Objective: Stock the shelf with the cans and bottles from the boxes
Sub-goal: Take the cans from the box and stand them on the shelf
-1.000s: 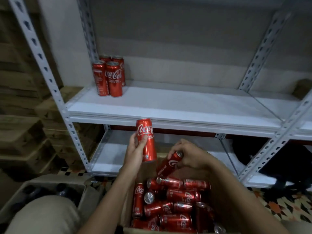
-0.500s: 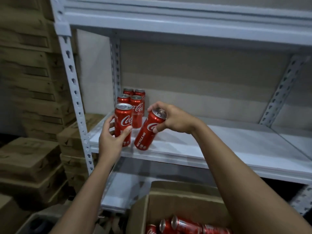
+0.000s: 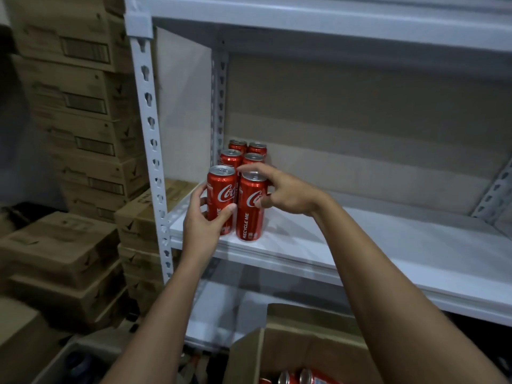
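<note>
A: Largest item first. A white metal shelf (image 3: 360,245) is seen across the centre and right of the frame, with a perforated upright (image 3: 151,151) at left of centre. Its middle board is bare apart from one cluster at its left end.

B: Left third of the frame: stacked brown cartons (image 3: 77,106) are noted, from the upper left down to the lower left.

A: Bottom centre: an open cardboard box (image 3: 291,345) is recorded in front of the shelf. Red cans (image 3: 302,378) are glimpsed inside at the bottom edge, lying on their sides.

B: Cluster on the board, left of centre: six red cans, upright, in three rows of two. The back four cans (image 3: 243,155) are set against the rear corner. The front left can (image 3: 221,199) and the front right can (image 3: 251,206) are stood just in front, side by side and touching or nearly so, at the board's front edge.

A: Left hand (image 3: 203,225): fingers and thumb are curled round the front left can, low on its side. A grip is logged.

B: Right hand (image 3: 279,192): the thumb is laid against the front right can's side and the fingers are spread and fairly straight above its lid. Whether the fingers touch the lid cannot be told.
</note>
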